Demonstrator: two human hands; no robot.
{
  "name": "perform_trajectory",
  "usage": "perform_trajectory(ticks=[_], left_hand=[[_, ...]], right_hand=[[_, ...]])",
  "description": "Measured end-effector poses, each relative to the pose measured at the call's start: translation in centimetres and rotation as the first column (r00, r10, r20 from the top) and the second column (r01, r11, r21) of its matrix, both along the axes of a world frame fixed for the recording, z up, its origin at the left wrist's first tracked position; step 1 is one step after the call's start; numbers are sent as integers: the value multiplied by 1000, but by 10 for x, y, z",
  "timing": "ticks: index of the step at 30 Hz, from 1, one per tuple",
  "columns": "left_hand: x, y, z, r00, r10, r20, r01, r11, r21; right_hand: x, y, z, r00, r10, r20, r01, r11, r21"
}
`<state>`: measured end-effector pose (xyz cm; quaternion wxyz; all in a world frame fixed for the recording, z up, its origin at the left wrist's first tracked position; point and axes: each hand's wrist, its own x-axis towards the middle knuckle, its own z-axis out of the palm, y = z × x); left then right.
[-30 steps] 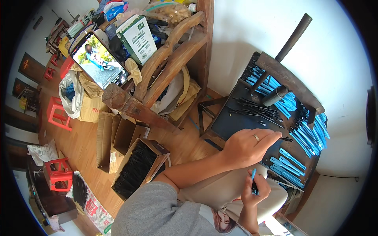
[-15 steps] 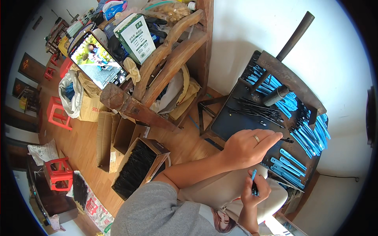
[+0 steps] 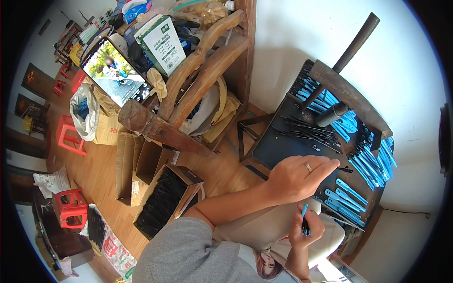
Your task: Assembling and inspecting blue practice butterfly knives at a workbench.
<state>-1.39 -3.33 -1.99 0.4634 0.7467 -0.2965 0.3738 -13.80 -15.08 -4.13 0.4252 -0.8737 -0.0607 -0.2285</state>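
My left hand (image 3: 299,175), with a ring on one finger, reaches over the near edge of the dark worktable. Its fingers are pressed together, and their tips are hidden from view. A small black piece (image 3: 347,170) lies just beyond those fingertips; whether they touch it I cannot tell. Lower down, near my lap, my right hand (image 3: 306,230) is closed around a slim blue plastic handle (image 3: 305,208), with black parts showing between the fingers. Several similar blue handles (image 3: 347,200) lie on the table's near right part, beside larger bundles of blue handles (image 3: 368,162).
A hand press (image 3: 347,89) with a long lever stands over the table (image 3: 283,146). Thin black rods (image 3: 309,129) lie behind my left hand. Left are a box of black pieces (image 3: 163,200), open cartons (image 3: 127,170), a wooden chair (image 3: 203,80), a phone (image 3: 115,70) and red stools (image 3: 71,207).
My left hand has shifted very slightly to the right. My right hand stays in the same place, and the picture on the phone screen has changed.
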Motion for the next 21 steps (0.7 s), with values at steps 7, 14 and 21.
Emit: perform_trajectory(ticks=[7, 14, 21], left_hand=[[0, 0, 1, 1000, 1, -4, -1, 1000, -1], [0, 0, 1, 1000, 3, 5, -3, 1000, -12], [0, 1, 2, 1000, 0, -1, 0, 1000, -1]], right_hand=[[0, -1, 0, 1000, -1, -3, 1, 1000, -2], [0, -1, 0, 1000, 2, -6, -2, 1000, -6], [1, 0, 2, 1000, 10, -12, -10, 1000, -6]])
